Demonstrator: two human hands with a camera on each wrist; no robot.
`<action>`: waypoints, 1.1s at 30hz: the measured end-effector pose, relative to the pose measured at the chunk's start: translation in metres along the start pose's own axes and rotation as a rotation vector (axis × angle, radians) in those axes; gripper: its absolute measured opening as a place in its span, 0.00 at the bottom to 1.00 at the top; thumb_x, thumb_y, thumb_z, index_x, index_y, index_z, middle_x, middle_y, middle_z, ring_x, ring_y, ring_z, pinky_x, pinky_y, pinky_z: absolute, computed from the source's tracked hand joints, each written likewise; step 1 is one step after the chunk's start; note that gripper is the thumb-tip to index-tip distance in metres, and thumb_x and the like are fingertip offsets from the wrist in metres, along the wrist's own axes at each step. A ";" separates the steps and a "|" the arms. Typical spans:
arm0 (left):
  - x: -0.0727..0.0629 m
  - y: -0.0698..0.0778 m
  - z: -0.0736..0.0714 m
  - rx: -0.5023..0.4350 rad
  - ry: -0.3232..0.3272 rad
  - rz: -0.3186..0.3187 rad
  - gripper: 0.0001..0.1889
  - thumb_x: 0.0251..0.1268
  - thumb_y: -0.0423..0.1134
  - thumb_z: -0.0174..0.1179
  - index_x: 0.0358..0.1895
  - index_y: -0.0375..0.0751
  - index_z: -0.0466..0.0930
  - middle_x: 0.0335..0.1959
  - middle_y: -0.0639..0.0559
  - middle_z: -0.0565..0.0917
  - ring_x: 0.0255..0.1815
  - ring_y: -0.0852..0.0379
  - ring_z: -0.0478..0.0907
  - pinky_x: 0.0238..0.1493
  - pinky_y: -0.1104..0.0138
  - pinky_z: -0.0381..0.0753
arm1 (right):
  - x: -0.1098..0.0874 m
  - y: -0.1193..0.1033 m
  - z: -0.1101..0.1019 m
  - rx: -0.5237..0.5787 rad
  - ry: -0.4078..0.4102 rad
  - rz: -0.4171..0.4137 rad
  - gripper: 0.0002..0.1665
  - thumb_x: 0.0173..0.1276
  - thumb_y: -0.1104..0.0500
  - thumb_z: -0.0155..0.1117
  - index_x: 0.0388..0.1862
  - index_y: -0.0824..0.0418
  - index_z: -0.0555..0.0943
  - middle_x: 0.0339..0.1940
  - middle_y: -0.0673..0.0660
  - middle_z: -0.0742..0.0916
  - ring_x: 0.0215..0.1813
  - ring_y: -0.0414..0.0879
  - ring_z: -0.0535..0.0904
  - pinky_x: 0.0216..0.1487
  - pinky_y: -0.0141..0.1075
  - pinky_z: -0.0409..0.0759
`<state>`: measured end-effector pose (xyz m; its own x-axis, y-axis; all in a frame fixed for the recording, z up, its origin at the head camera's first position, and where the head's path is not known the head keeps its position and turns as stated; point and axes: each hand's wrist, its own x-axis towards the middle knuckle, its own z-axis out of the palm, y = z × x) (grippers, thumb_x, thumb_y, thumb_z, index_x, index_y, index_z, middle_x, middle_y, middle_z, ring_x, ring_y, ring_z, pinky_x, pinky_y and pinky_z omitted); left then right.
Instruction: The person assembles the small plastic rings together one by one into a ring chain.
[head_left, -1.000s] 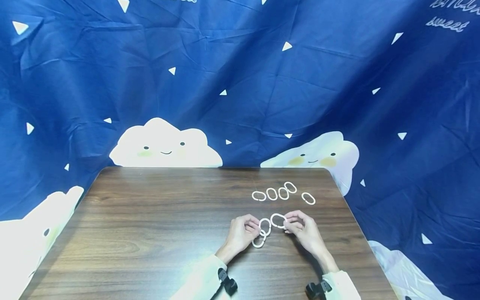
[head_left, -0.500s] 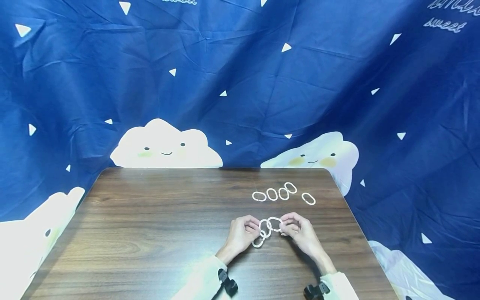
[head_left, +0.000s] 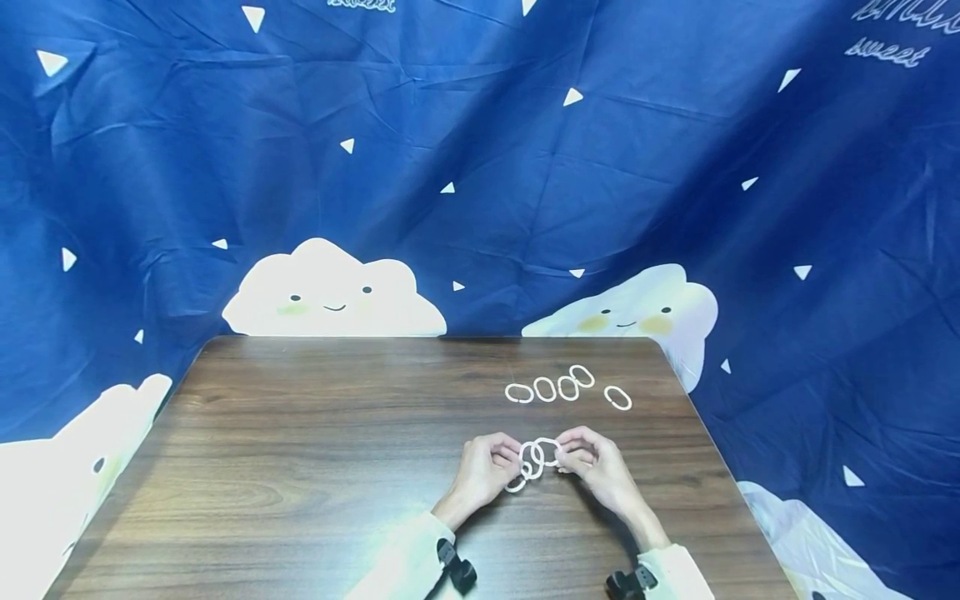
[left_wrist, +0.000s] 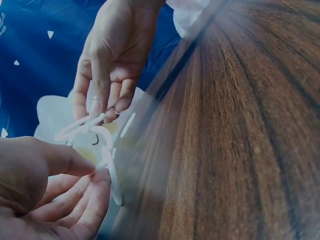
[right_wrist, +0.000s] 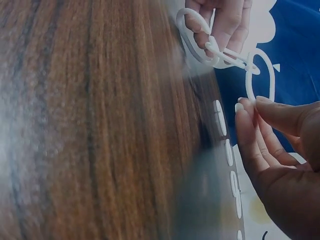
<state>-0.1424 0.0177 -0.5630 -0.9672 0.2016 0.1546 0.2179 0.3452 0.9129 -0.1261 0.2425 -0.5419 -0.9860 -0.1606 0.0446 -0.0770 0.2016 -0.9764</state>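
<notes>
Just above the table's near right part, my left hand [head_left: 483,468] pinches a white oval plastic chain link [head_left: 534,477] between thumb and fingers. A second link [head_left: 514,490] hangs from it, seen also as the lower loop [left_wrist: 114,182] in the left wrist view. My right hand [head_left: 596,468] pinches a third link [head_left: 547,440] by its outer end. In the right wrist view this link [right_wrist: 272,75] stands upright and crosses the middle one, its far side passing through that loop. The other fingers of both hands curl loosely below the thumbs.
Several loose white links [head_left: 519,402] lie in a row on the brown wooden table [head_left: 300,467] beyond the hands, two of them touching. Another loose link [head_left: 618,408] lies apart at the right. A blue curtain [head_left: 480,125] with white clouds hangs behind the table's far edge.
My right hand has moved left and slightly down with its link, which was beside the middle link and now overlaps and crosses it. My left hand has stayed nearly still.
</notes>
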 end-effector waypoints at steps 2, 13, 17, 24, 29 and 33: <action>0.000 0.000 0.000 -0.002 -0.007 -0.003 0.09 0.54 0.25 0.64 0.35 0.38 0.89 0.24 0.51 0.90 0.20 0.73 0.76 0.25 0.81 0.76 | 0.000 0.000 0.000 -0.003 -0.001 -0.007 0.17 0.69 0.70 0.69 0.52 0.78 0.78 0.41 0.72 0.86 0.36 0.41 0.88 0.42 0.36 0.91; -0.002 0.001 -0.001 -0.053 -0.068 -0.019 0.09 0.55 0.24 0.64 0.39 0.34 0.89 0.28 0.46 0.91 0.23 0.72 0.79 0.27 0.80 0.81 | 0.003 0.006 0.001 -0.010 -0.007 -0.013 0.17 0.69 0.71 0.68 0.52 0.81 0.77 0.41 0.74 0.86 0.37 0.44 0.90 0.42 0.36 0.91; -0.002 0.002 -0.001 -0.028 -0.071 -0.010 0.09 0.55 0.24 0.64 0.39 0.34 0.89 0.27 0.47 0.91 0.22 0.73 0.78 0.27 0.80 0.79 | 0.003 0.006 0.002 -0.002 -0.020 -0.018 0.17 0.70 0.71 0.67 0.52 0.80 0.78 0.42 0.76 0.86 0.38 0.44 0.90 0.43 0.37 0.91; 0.000 0.003 -0.001 -0.021 -0.074 0.009 0.10 0.54 0.24 0.64 0.38 0.35 0.89 0.27 0.48 0.91 0.23 0.72 0.79 0.27 0.80 0.80 | 0.004 0.006 0.005 0.003 -0.009 -0.018 0.16 0.69 0.71 0.68 0.51 0.81 0.78 0.40 0.73 0.87 0.37 0.43 0.89 0.42 0.38 0.91; 0.000 0.003 -0.002 -0.048 -0.088 0.007 0.11 0.53 0.23 0.64 0.39 0.36 0.89 0.28 0.46 0.91 0.23 0.71 0.80 0.27 0.80 0.81 | 0.004 0.006 0.006 0.018 -0.006 -0.030 0.17 0.68 0.72 0.68 0.51 0.82 0.77 0.39 0.71 0.87 0.36 0.41 0.89 0.41 0.37 0.91; 0.000 0.003 -0.002 -0.056 -0.097 0.001 0.10 0.54 0.24 0.64 0.39 0.36 0.88 0.28 0.45 0.91 0.24 0.68 0.83 0.28 0.80 0.81 | 0.004 0.007 0.008 0.007 0.006 -0.033 0.15 0.67 0.72 0.69 0.50 0.79 0.79 0.38 0.68 0.87 0.35 0.39 0.88 0.40 0.36 0.91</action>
<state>-0.1418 0.0175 -0.5594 -0.9492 0.2906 0.1206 0.2084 0.2935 0.9330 -0.1292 0.2357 -0.5497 -0.9838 -0.1613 0.0783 -0.1087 0.1890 -0.9759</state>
